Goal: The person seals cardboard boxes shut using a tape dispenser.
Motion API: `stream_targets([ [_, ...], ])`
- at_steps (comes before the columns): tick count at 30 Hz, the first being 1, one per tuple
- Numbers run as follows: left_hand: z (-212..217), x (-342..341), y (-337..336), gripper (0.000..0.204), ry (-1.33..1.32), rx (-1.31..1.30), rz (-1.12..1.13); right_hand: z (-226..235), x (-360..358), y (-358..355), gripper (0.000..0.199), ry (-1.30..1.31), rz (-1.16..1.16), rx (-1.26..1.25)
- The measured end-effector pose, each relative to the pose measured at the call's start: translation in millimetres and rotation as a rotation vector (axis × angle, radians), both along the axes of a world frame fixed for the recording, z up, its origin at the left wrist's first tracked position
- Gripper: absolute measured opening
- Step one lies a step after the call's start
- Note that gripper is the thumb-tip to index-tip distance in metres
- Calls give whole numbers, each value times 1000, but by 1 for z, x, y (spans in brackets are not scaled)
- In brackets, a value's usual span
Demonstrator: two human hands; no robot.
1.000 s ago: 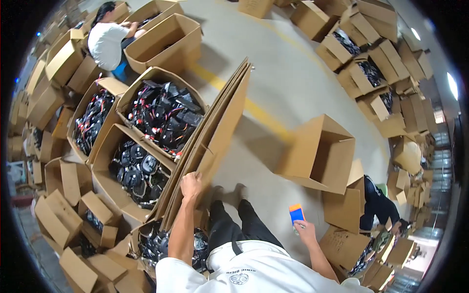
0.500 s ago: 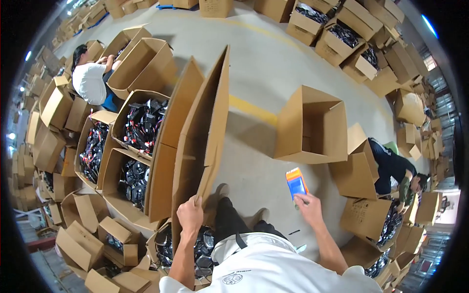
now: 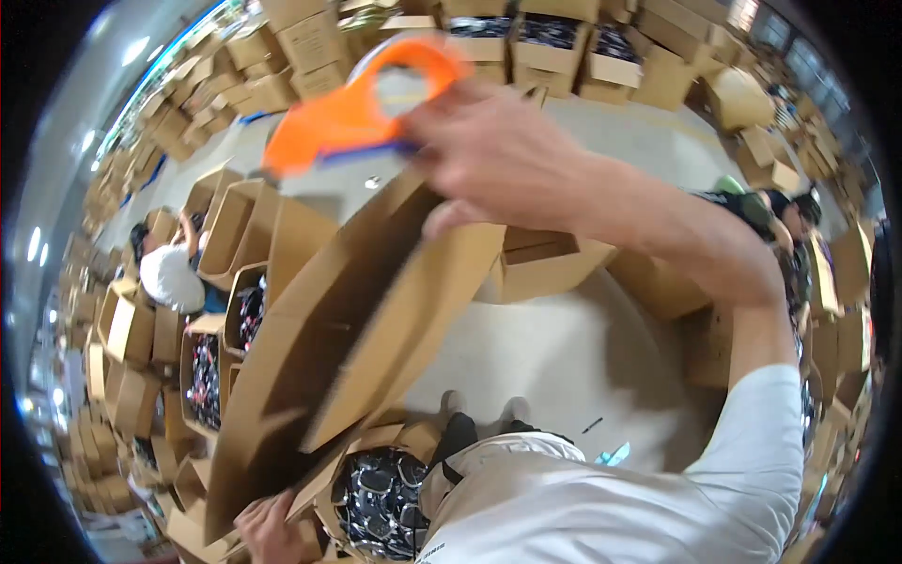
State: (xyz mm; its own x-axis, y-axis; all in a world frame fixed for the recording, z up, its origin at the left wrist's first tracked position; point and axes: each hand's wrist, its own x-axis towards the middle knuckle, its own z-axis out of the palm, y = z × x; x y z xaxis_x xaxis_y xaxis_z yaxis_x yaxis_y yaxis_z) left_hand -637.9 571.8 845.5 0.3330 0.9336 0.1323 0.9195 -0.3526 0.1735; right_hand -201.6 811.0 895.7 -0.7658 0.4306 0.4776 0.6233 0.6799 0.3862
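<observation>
Head view: at top, my right hand [image 3: 503,155] grips a tape dispenser [image 3: 343,115]; my left hand [image 3: 270,532] clasps a carton [image 3: 291,324], likely steadying it.

White-shirted person [image 3: 172,282] at left, thin dark stick [image 3: 593,425] on grey floor [image 3: 545,348]

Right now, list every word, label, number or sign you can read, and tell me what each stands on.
No text can be given as legible.
White shirt: small dark print near the bottom edge, too small to read.
Cardboard box at the top: faint marks, too small to read.
Orange tool in the right hand: motion-blurred, no lettering readable.
Folded cardboard: none readable.
</observation>
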Motion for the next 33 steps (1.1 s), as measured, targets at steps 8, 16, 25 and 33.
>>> stream_targets([
  [8,80,-26,14,20,358,-98,-228,-1,48,-60,63,-188,-235,-601],
  [16,80,-20,90,24,399,-324,-658,-207,46,-167,29,92,-207,-1356],
  [25,30,33,148,14,265,-214,-892,-190,32,-290,28,605,-412,-1417],
  [33,45,121,137,17,299,-241,-921,-215,115,-297,22,603,-384,-1073],
])
